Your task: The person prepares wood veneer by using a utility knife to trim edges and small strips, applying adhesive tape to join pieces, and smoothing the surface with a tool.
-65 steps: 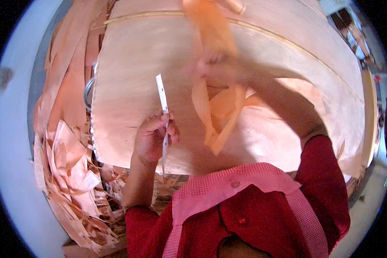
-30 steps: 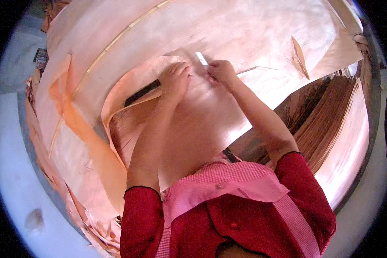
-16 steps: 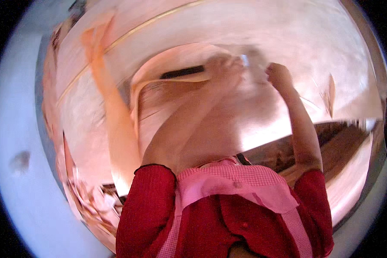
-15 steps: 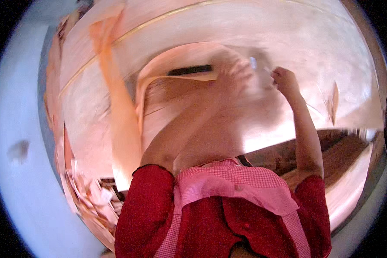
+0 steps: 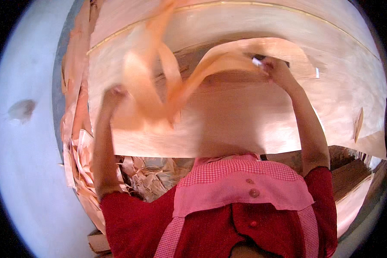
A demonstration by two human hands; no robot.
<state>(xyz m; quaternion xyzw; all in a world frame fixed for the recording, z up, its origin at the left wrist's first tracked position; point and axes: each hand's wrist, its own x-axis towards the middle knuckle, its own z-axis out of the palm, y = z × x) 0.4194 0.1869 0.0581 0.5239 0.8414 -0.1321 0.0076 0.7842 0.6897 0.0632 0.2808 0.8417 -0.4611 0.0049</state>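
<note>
A large pale wood veneer sheet (image 5: 167,145) lies in front of me. Over its left part, thin orange-tan veneer strips (image 5: 144,81) curl up in the air, smeared by motion. My left hand (image 5: 117,91) is at the left, beside these strips; its fingers are too blurred to show whether it grips one. Farther right, my right hand (image 5: 276,71) is closed, with a small white piece (image 5: 256,62) sticking out at its fingertips. Behind this hand a black bar (image 5: 259,56) is partly hidden, lying on a rounded veneer piece (image 5: 294,47).
A thin yellowish rod (image 5: 221,3) crosses the far side of the sheets. Ragged veneer scraps (image 5: 84,146) are heaped along the left edge, with more offcuts (image 5: 152,176) below the near edge. A pale blue surface (image 5: 26,172) lies at far left.
My left hand has swung from the middle out to the left. The veneer strips have lifted and curled. My right hand has moved slightly left and away from me, beside the black bar.
</note>
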